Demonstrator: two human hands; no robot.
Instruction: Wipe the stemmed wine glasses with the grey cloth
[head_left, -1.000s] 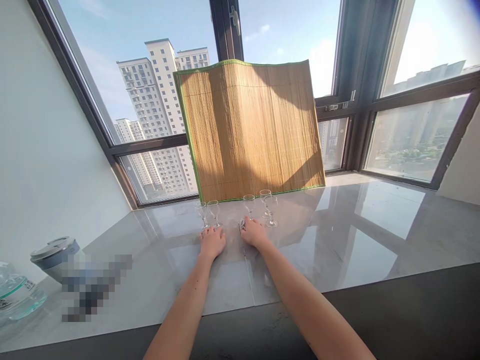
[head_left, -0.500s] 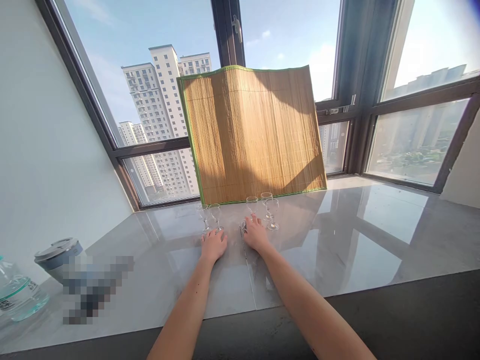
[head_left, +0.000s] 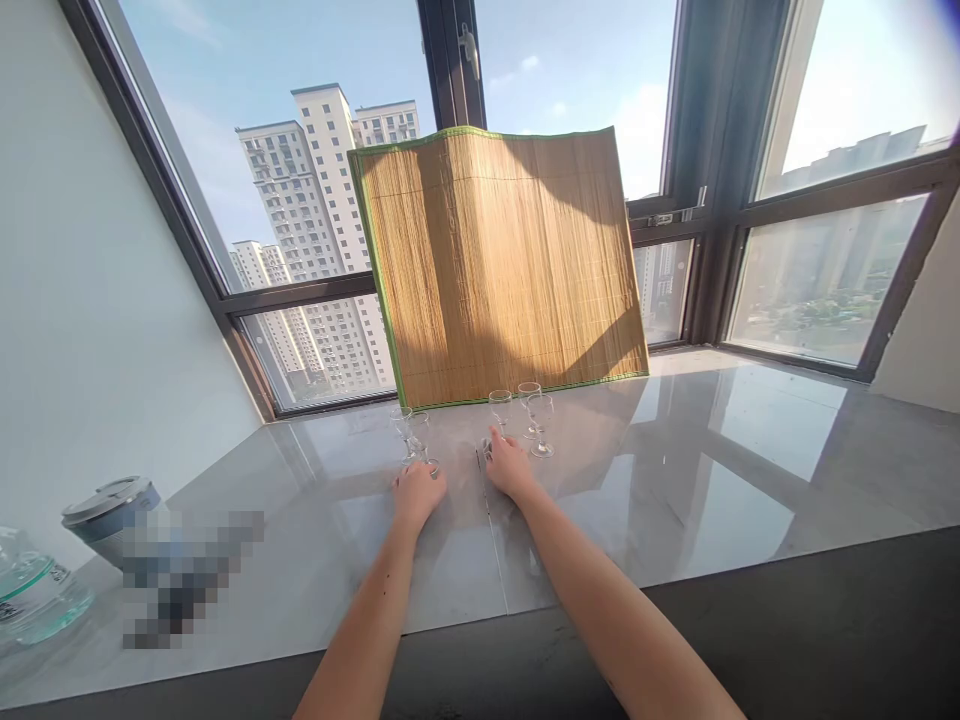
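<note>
Several small clear stemmed glasses stand on a glossy grey stone counter (head_left: 675, 500) in front of a bamboo mat (head_left: 502, 265) that leans on the window. My left hand (head_left: 418, 492) is curled around the foot of one glass (head_left: 418, 434), which stands right beside another glass (head_left: 401, 418). My right hand (head_left: 508, 467) rests on the counter with its fingertips closed on the foot of a third glass (head_left: 499, 406). Just right of that hand stand two more glasses (head_left: 540, 422), untouched.
At the far left are a lidded grey cup (head_left: 105, 505), a clear plastic bottle (head_left: 34, 590) and a blurred-out patch. A white wall bounds the left side. Window frames run along the back. The counter's dark front edge (head_left: 787, 640) lies near me.
My left hand has slid slightly left with its glass, which now stands close against the leftmost glass. My right hand has stayed where it was.
</note>
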